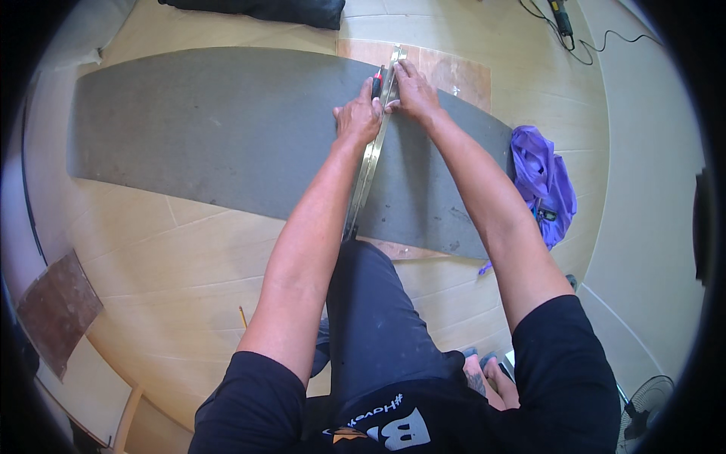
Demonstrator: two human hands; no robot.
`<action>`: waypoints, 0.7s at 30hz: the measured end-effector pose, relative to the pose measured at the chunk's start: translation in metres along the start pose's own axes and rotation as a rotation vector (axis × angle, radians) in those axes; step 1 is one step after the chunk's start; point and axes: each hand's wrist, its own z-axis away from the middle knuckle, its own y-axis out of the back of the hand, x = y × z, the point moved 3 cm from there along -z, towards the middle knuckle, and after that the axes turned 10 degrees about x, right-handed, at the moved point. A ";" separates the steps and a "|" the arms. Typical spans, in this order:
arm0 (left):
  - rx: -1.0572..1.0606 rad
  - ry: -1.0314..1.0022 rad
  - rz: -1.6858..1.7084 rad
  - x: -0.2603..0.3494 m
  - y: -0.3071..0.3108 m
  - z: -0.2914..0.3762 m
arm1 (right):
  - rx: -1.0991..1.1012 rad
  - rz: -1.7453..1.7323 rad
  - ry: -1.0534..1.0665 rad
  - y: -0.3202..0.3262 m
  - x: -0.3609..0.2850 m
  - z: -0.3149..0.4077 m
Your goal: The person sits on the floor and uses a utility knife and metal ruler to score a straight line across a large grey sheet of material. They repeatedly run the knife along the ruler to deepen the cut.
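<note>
A long grey sheet (227, 125) with a curved far edge lies on the floor. Across it runs a shiny metal straightedge (371, 156), its near end by my dark-trousered knee. My left hand (359, 116) is on the left side of the straightedge, closed around a red-and-black handled tool (377, 84) that looks like a utility knife; its tip points away from me. My right hand (417, 93) holds the straightedge down near its far end, fingertips and thumb on the metal. The palm sides of both hands are hidden.
Reddish-brown board (465, 74) shows beneath the sheet. A purple cloth bag (533, 164) touches its right end. Beyond lie a black bundle (272, 11) and a corded power tool (560, 20). A pencil (243, 316), a brown panel (59, 309), a fan (644, 411) and another person's feet (493, 377) are nearer.
</note>
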 end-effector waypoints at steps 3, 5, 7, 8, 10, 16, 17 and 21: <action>-0.003 -0.003 0.010 0.001 0.001 0.002 | -0.081 0.042 -0.005 0.000 0.002 -0.006; -0.008 -0.004 0.008 0.001 -0.001 0.003 | -0.109 0.069 0.014 -0.001 0.004 -0.009; 0.010 -0.014 0.013 0.001 -0.002 0.004 | -0.126 0.088 0.059 -0.003 0.007 -0.012; 0.031 -0.024 0.026 0.001 -0.003 0.004 | -0.126 0.068 0.063 -0.004 0.009 -0.013; 0.052 -0.045 0.030 0.001 -0.005 0.004 | -0.116 0.050 0.070 -0.006 0.012 -0.014; 0.032 -0.036 -0.029 0.005 -0.007 0.005 | -0.150 -0.005 0.069 -0.005 0.013 -0.025; 0.029 -0.034 -0.027 0.006 -0.006 0.006 | -0.150 -0.008 0.075 -0.004 0.012 -0.025; 0.019 -0.061 -0.113 0.016 -0.006 0.009 | -0.182 0.045 0.092 -0.001 0.011 -0.027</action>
